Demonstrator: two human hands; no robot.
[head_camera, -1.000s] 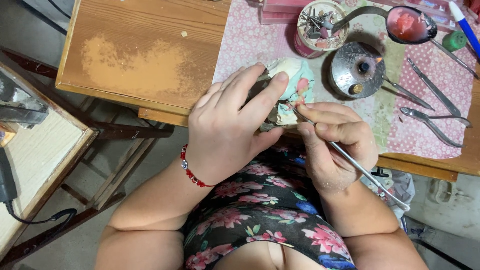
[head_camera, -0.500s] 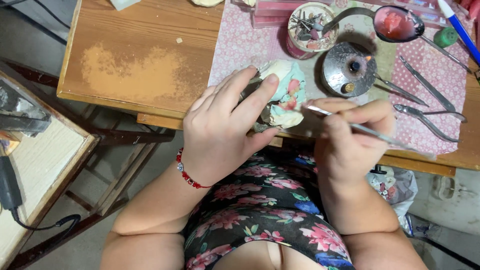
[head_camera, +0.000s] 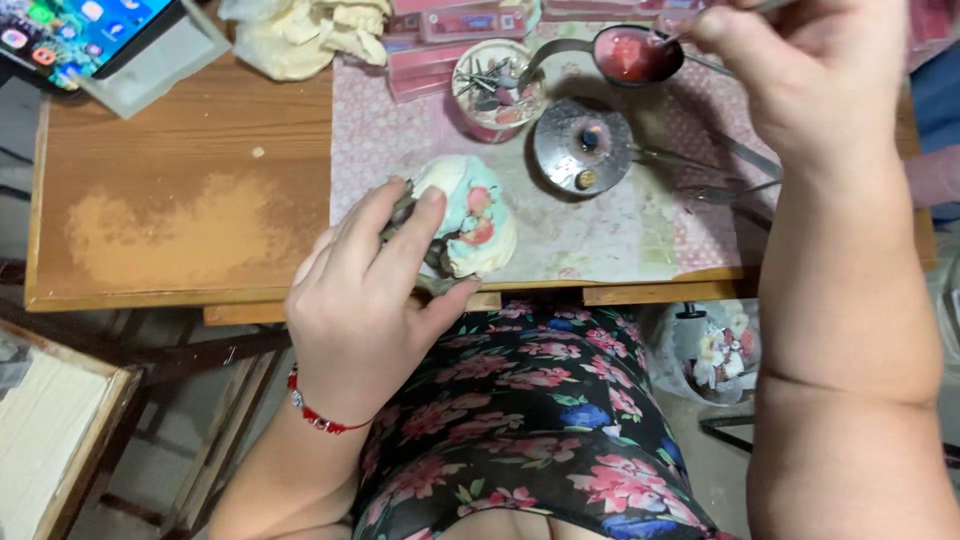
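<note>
Head view: looking down over a wooden table (head_camera: 180, 210) and the person's flowered top.
Left hand: the left hand (head_camera: 365, 300), just left of the frame's centre, has its fingers curled round a plaster dental cast (head_camera: 470, 215); thumb below, fingers over the top and left side.
Cast position: centre of the frame, at the near edge of a pink patterned mat (head_camera: 620, 225), held just above or against it; which of the two cannot be told.
Right hand: the right hand (head_camera: 800, 70), upper right, is pinched shut on a thin metal tool (head_camera: 685, 30) whose tip reaches into a spoon of pink wax (head_camera: 635, 55).
Nearby: a small round burner (head_camera: 582, 150) with a flame sits between cast and spoon; a cup of small burs (head_camera: 495, 90) stands to its left; tweezers (head_camera: 730, 180) lie to the right.
Handling, judged: the cast looks stiff, chalky and fairly heavy for its bulk, brittle at thin edges; the pink and blue-green wax parts on it seem soft and easily marred.
Where to hold, judged: by the plain white base and sides, as the fingers do, keeping off the waxed teeth.
</note>
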